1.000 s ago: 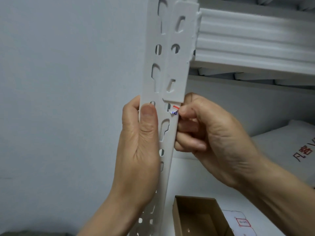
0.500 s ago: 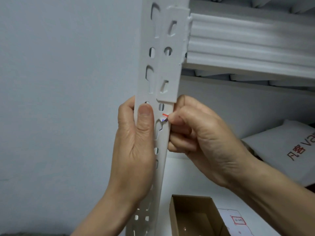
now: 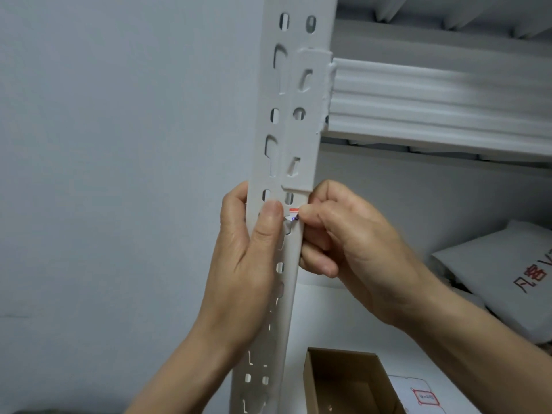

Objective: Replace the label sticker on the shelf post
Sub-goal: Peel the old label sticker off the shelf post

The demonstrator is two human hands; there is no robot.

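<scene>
Only one view here, the head camera, looking at the corner of a white metal rack.

One shelf post runs up the middle of the frame, full of keyhole slots and round holes. One ribbed shelf beam hooks into it at the top right.

Two hands are on the post, both just below the beam's bracket. The left hand is wrapped round the post from the left, with the thumb laid flat on the front face and the fingers tucked behind. So it's a proper grip on the post.

The right hand comes in from the right. Its thumb and forefinger pinch one small label sticker, and the other fingers are curled under. The sticker is white with a red strip on top and a bit of blue ink. It sits on the post's front face by the right edge, right next to the left thumb tip. Can't tell how much of it is stuck down, since the fingertips cover part of it.

On the lower shelf:
- one open brown cardboard box at the bottom
- one white sheet carrying a red-bordered label, just right of the box
- one white bag with red lettering, further right

A plain grey wall fills the left side.
</scene>
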